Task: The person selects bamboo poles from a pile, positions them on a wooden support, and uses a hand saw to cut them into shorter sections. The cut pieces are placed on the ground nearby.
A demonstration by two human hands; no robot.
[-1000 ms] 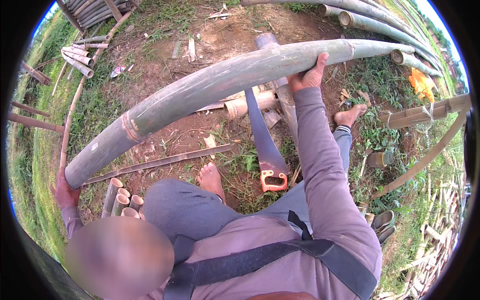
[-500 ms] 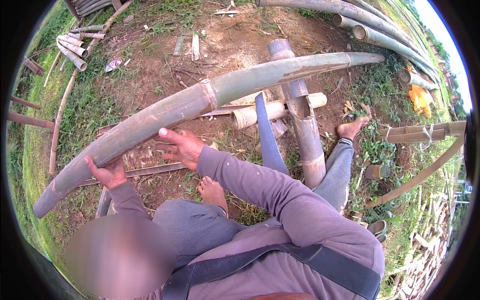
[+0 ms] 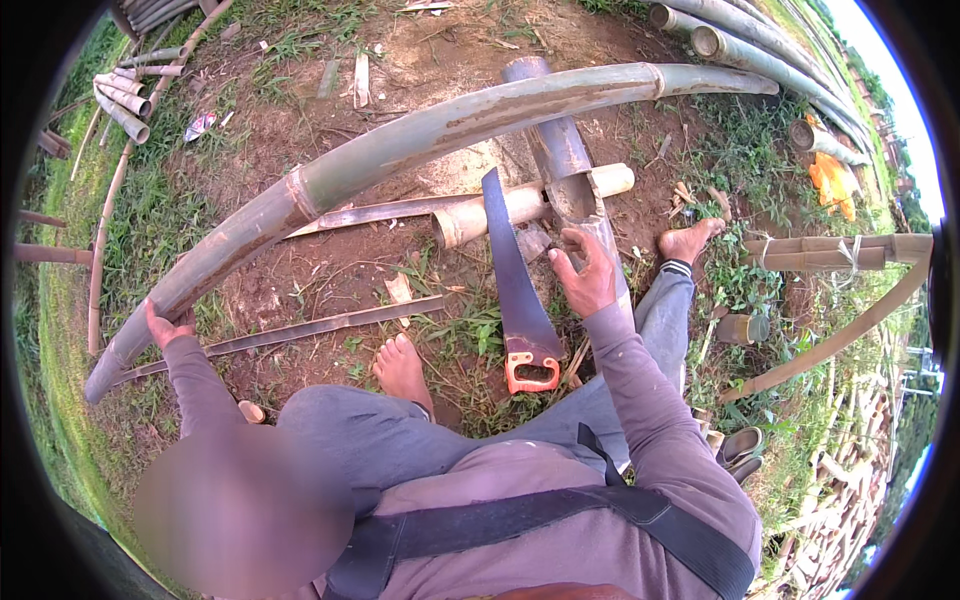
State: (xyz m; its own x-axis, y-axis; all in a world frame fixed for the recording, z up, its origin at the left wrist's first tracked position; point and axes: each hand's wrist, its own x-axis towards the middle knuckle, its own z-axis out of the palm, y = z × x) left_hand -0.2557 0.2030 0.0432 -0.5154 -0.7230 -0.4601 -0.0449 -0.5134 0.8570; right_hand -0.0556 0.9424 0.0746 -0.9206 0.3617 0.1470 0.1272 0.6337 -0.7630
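A long, thick bamboo pole [image 3: 440, 122] runs across the view from near left to far right. It lies over the far part of a notched bamboo support [image 3: 562, 150]. My left hand [image 3: 172, 322] grips the pole close to its near left end. Apart from the pole, my right hand [image 3: 585, 272] is over the support's near part, fingers bent but spaced, with nothing visible in them. Between my legs and the support, a handsaw [image 3: 512, 265] with an orange handle lies blade away from me.
A shorter bamboo piece [image 3: 470, 220] crosses under the support. One split strip [image 3: 340, 321] lies on the ground before my bare foot [image 3: 403, 372]. More bamboo poles [image 3: 750, 65] are stacked at far right, near an orange plastic scrap [image 3: 830, 185]. A tin [image 3: 742, 329] stands at right.
My right hand has left the pole's side and moved right to the support, uncovering the saw's handle. My left hand has moved left along the pole, whose nearer joint ring now appears farther left.
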